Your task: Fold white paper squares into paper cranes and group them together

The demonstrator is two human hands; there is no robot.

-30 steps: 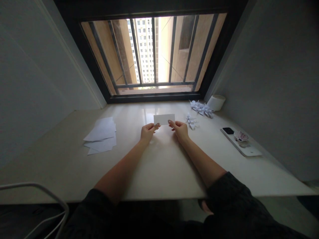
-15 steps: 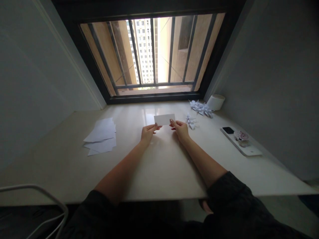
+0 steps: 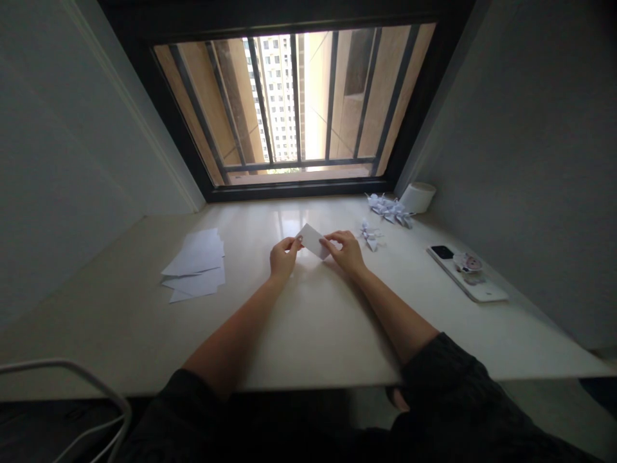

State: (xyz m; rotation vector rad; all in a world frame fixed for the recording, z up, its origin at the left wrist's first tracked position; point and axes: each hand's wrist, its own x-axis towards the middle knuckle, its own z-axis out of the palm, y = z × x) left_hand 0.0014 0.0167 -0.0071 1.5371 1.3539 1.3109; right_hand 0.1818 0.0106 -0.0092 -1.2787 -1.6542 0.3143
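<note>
A small white folded paper (image 3: 312, 239) is held slantwise just above the white tabletop (image 3: 299, 334). My left hand (image 3: 284, 256) pinches its left corner between thumb and fingers. At the lower right side, my right hand (image 3: 346, 249) grips the same paper, thumb on its face. To the right of my right hand lies a small folded-paper piece (image 3: 370, 235) with pointed ends. Behind that, several similar folded-paper pieces (image 3: 389, 209) sit in a cluster.
Loose white paper sheets (image 3: 195, 262) lie overlapping at the left. On the right are a white phone (image 3: 467, 275) with a round grip and a white roll or cup (image 3: 418, 197) by the wall. A barred window (image 3: 299, 190) stands behind; a pale cable (image 3: 62, 363) curves at lower left.
The paper has turned from lying level across both hands to a slant, its right end now lower. My right hand has shifted slightly left, and both grips have changed a little.
</note>
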